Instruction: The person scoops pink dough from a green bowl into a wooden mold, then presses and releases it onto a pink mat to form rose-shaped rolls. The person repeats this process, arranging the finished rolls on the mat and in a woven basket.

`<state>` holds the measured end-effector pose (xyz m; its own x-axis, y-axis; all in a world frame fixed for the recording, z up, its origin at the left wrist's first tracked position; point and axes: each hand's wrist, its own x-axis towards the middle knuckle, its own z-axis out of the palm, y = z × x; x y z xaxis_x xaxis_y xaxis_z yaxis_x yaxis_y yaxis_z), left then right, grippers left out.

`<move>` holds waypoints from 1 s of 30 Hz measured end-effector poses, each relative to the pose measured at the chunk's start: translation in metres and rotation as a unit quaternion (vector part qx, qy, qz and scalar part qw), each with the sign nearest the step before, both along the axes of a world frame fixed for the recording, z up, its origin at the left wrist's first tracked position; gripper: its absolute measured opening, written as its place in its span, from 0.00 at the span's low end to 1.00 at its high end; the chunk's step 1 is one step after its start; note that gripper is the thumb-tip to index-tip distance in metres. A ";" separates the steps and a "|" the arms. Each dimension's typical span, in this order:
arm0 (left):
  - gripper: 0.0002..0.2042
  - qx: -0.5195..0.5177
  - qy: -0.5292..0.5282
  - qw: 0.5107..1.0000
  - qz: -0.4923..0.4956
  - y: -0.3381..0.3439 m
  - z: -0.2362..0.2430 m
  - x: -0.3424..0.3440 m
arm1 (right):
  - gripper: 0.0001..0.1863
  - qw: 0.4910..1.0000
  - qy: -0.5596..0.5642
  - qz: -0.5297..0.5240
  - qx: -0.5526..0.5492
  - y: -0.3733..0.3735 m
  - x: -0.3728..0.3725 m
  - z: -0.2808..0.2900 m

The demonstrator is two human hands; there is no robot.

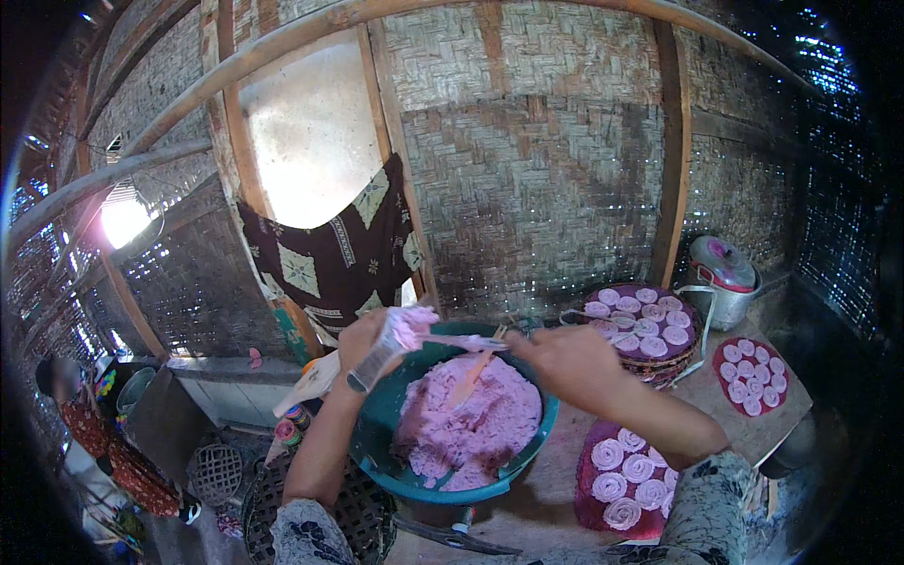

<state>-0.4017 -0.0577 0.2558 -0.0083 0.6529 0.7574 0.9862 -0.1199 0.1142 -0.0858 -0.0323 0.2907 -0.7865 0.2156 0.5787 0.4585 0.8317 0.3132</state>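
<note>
My left hand is wrapped round a metal tube, tilted, with pink dough bulging from its upper mouth. In my right hand is the handle of a spoon-like metal tool, its far end touching that dough. Some dough clings along the tool. Below both hands stands a teal basin holding a large crumbly mass of pink dough. An orange spatula sticks up out of the mass.
Pink coiled rosettes lie on a round woven tray, a red round mat and a red mat at right. A lidded metal pot stands behind. Left are small jars and a dark woven basket; a person stands far left.
</note>
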 end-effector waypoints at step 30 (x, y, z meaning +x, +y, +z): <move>0.22 -0.030 0.085 0.995 -0.051 -0.007 -0.010 0.029 | 0.15 0.995 -0.087 0.043 0.027 0.003 -0.028 0.016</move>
<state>-0.3729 -0.0651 0.2462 0.1840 0.6882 0.7018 0.9752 -0.2174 -0.0425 -0.1135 -0.0289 0.3063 -0.8902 0.1144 0.4410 0.3204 0.8453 0.4275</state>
